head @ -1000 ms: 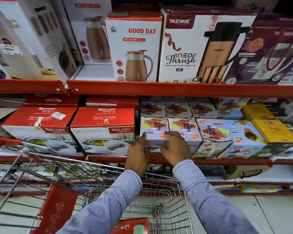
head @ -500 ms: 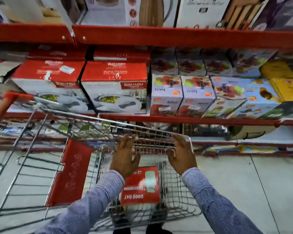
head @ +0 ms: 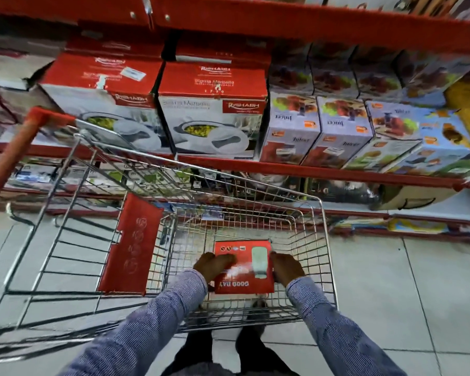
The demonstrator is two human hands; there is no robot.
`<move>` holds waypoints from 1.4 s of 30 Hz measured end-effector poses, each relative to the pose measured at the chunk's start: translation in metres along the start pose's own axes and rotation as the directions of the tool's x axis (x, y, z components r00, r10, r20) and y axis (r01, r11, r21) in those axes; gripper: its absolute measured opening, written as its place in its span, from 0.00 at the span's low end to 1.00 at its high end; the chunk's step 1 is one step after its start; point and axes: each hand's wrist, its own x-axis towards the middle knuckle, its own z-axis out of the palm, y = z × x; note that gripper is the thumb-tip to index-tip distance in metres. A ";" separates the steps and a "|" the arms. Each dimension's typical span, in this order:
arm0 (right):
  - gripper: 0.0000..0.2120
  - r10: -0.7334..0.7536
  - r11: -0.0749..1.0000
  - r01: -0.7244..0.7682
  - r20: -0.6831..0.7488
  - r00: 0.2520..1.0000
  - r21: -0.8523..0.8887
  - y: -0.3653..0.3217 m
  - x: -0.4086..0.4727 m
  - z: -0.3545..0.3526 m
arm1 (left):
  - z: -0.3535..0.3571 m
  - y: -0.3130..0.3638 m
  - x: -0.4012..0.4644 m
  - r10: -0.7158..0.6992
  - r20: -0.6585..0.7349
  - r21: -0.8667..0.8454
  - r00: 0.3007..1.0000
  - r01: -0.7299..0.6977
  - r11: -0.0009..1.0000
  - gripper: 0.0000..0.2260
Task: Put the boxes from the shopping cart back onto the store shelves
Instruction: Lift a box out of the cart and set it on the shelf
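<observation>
A red "Good Day" box [head: 246,278] lies flat on the floor of the wire shopping cart [head: 322,229]. My left hand [head: 213,265] rests on the box's left side with fingers over its top. My right hand [head: 286,268] clasps its right edge. Both hands are down inside the basket, gripping the box between them. Above the cart, the red store shelf [head: 323,173] carries juicer boxes [head: 292,128] and red-and-white Rishabh casserole boxes [head: 212,109].
The cart's red handle [head: 10,158] juts out at the left, and its red child-seat flap [head: 132,245] stands left of the basket. A higher red shelf [head: 310,21] runs overhead. Lower shelves hold more goods. Tiled floor [head: 391,294] spreads to the right.
My hands left the juicer boxes on the shelf, dropped down into the cart and closed on the red Good Day box. My view tilted downward.
</observation>
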 end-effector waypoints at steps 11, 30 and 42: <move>0.20 -0.318 0.889 0.396 -0.309 0.896 0.231 -0.052 -0.074 -0.047 | -0.038 0.047 -0.081 0.289 -0.127 -0.258 0.949 -0.313 0.914 0.16; 0.17 -0.683 0.284 0.943 -0.654 0.327 0.175 -0.235 -0.211 -0.197 | -0.139 0.183 -0.284 0.895 -0.411 0.019 0.175 -0.979 0.201 0.20; 0.20 -0.701 0.116 0.992 -0.703 0.121 0.056 -0.333 -0.254 -0.239 | -0.206 0.259 -0.345 0.930 -0.367 0.087 -0.023 -0.996 0.010 0.19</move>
